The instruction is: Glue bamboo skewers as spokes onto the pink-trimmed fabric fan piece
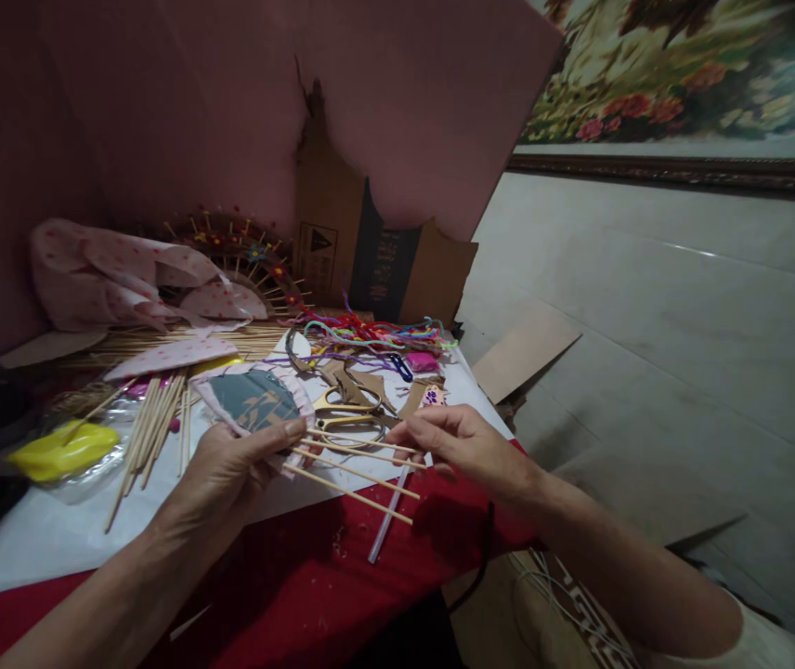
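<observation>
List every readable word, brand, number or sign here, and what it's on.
No words readable.
Upright cardboard, dark band: pale characters, too blurred to read.
Same cardboard, left: black triangle sign; print below it too small.
Grey panel, held: brown marks; can't tell whether lettering.

Head-worn view, angled forward and down

L hand (241, 457) partly hidden behind card pc (251, 400), cardbd txt (384, 265) illegible
</observation>
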Demonstrator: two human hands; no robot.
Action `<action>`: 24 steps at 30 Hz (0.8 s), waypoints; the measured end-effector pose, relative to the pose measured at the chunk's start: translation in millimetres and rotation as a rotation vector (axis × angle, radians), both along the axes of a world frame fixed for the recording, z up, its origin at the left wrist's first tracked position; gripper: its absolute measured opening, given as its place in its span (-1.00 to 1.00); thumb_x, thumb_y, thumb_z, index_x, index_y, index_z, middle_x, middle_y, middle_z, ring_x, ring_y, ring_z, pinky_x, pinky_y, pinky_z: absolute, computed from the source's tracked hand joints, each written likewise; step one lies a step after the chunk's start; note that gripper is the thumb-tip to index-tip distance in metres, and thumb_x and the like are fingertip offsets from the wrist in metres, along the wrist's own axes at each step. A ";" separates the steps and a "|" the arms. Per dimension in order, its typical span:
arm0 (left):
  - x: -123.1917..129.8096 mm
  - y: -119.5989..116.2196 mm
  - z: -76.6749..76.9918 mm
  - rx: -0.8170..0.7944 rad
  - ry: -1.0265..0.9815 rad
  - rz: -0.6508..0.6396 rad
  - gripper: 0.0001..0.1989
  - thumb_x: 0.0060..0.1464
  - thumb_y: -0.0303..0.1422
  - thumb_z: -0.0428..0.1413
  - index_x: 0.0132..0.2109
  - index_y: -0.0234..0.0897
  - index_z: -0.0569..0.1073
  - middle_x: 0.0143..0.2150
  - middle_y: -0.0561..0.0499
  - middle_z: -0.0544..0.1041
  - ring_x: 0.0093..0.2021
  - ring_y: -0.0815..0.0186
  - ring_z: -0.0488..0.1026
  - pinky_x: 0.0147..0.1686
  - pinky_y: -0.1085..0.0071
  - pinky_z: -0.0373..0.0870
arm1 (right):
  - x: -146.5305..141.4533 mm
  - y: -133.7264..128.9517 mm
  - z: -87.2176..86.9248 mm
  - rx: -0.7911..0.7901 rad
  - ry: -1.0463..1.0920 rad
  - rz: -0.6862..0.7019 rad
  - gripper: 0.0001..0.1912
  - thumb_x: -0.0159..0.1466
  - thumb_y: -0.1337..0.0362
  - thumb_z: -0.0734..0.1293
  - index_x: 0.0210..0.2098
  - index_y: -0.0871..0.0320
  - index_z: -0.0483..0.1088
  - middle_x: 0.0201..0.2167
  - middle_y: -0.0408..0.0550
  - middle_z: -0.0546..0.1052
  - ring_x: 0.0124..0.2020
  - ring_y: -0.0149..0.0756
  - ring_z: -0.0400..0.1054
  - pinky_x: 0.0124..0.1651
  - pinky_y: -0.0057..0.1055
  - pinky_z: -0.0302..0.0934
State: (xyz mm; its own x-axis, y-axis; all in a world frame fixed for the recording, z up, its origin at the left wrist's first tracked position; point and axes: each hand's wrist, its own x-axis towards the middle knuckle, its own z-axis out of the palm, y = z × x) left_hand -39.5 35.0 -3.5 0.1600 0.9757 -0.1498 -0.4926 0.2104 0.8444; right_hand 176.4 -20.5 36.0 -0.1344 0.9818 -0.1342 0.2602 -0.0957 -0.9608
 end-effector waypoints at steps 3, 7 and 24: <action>2.1 -3.2 4.9 0.012 0.013 0.004 -0.77 -0.33 -0.58 0.30 -0.44 -0.33 0.47 -0.53 0.10 0.54 -0.52 0.43 0.46 -0.50 0.60 0.43 | -6.1 5.2 1.4 0.047 -0.057 0.121 -0.68 0.20 0.09 0.27 -0.33 0.23 0.48 -0.49 -0.08 0.48 -0.48 -0.45 0.30 -0.37 -0.50 0.20; 3.2 -7.4 9.8 0.002 0.056 -0.042 -0.81 -0.33 -0.55 0.30 -0.46 -0.38 0.47 -0.55 0.06 0.53 -0.56 0.40 0.44 -0.52 0.53 0.42 | -12.9 12.8 3.3 0.107 -0.131 0.220 -0.78 0.17 0.20 0.31 -0.32 0.23 0.50 -0.51 -0.09 0.48 -0.47 -0.43 0.31 -0.38 -0.49 0.20; -1.4 -8.6 1.8 0.014 -0.003 -0.127 -0.74 -0.27 -0.46 0.30 -0.35 -0.37 0.45 -0.48 0.02 0.53 -0.50 0.32 0.48 -0.47 0.42 0.43 | -25.2 18.8 5.3 0.196 -0.282 0.206 -0.77 0.09 0.36 0.30 -0.30 0.24 0.56 -0.69 -0.19 0.33 -0.64 -0.52 0.01 -0.60 -0.52 -0.12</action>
State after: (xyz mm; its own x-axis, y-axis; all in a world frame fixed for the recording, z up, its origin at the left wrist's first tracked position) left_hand -41.0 26.4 -1.6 0.2833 0.9494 -0.1357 -0.4655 0.2599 0.8460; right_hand 151.1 -1.7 41.3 -0.3159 0.9488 -0.0065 0.5109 0.1643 -0.8438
